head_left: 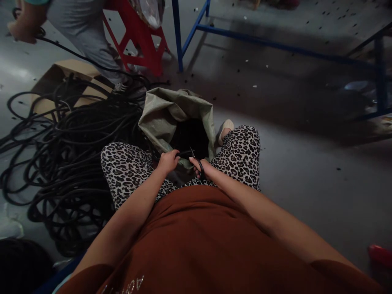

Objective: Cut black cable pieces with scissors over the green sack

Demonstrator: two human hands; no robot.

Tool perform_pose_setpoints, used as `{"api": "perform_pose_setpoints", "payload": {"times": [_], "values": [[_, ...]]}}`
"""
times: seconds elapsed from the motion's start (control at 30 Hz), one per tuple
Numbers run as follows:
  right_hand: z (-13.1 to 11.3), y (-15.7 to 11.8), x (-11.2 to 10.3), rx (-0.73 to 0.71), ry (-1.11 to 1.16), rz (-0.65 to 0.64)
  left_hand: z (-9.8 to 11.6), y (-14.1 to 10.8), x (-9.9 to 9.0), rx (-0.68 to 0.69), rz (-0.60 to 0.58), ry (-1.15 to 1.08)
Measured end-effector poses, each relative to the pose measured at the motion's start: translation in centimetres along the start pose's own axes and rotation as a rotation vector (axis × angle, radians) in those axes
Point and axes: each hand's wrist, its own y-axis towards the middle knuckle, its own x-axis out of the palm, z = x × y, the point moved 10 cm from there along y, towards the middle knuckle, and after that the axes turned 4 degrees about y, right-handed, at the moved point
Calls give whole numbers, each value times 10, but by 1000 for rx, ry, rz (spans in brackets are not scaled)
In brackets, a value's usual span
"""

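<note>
I sit with an open greenish woven sack (162,114) between my knees, its inside dark. My left hand (168,161) is closed on a thin black piece at the sack's near rim. My right hand (202,167) grips black-handled scissors (197,161), whose blades point toward the left hand. The two hands are almost touching above my lap. What lies inside the sack is hidden in shadow.
A big tangled heap of black cable (64,151) covers the floor on my left, over flattened cardboard (61,73). Another person (76,28) stands at the top left beside a red stool (137,36). A blue metal frame (245,38) runs across the back.
</note>
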Motion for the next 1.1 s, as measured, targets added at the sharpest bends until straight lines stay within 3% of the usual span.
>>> {"api": "perform_pose_setpoints", "payload": {"times": [0.43,0.7,0.9,1.1], "values": [[11,10,-4,1,-179,32,-6,2,10,-2,-33,100],[8,9,-8,10,-103,61,-10,2,7,-48,-27,105],[13,-1,4,112,-114,-49,-14,2,-3,-86,32,83],[11,-6,10,108,-166,-114,-11,3,-3,-77,32,82]]}}
